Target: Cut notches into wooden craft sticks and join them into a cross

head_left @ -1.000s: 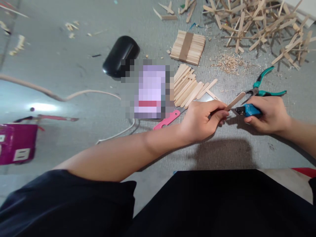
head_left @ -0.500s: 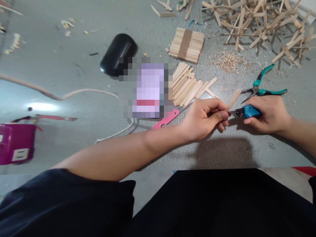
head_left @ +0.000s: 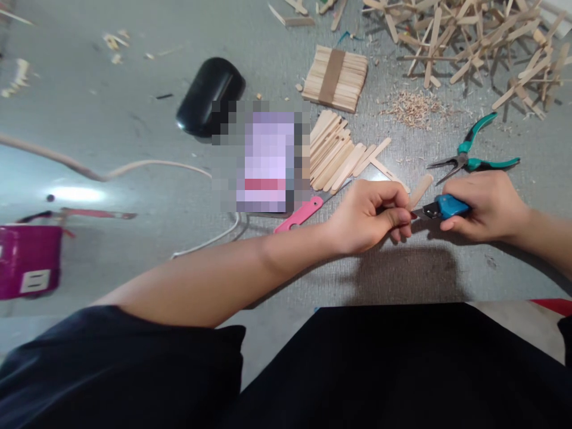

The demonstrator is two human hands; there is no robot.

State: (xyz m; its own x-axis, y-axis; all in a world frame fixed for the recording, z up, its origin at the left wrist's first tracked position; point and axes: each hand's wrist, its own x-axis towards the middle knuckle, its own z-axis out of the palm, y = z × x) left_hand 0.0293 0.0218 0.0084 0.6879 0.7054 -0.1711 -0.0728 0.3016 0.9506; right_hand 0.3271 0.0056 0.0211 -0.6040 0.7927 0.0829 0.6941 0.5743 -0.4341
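The counter is grey, with a bright glare at the left. On its far right lies a tangle of sticks; nearer come shavings and open, green-handled pliers. Toward the middle lie a banded bundle, a row of loose sticks and a pink knife. Further left are a black case, a pixelated lilac item, a pale cable and a purple box.

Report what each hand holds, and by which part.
Left hand: a wooden stick, pinched near its lower end. Right hand: a blue cutter, gripped by its handle.
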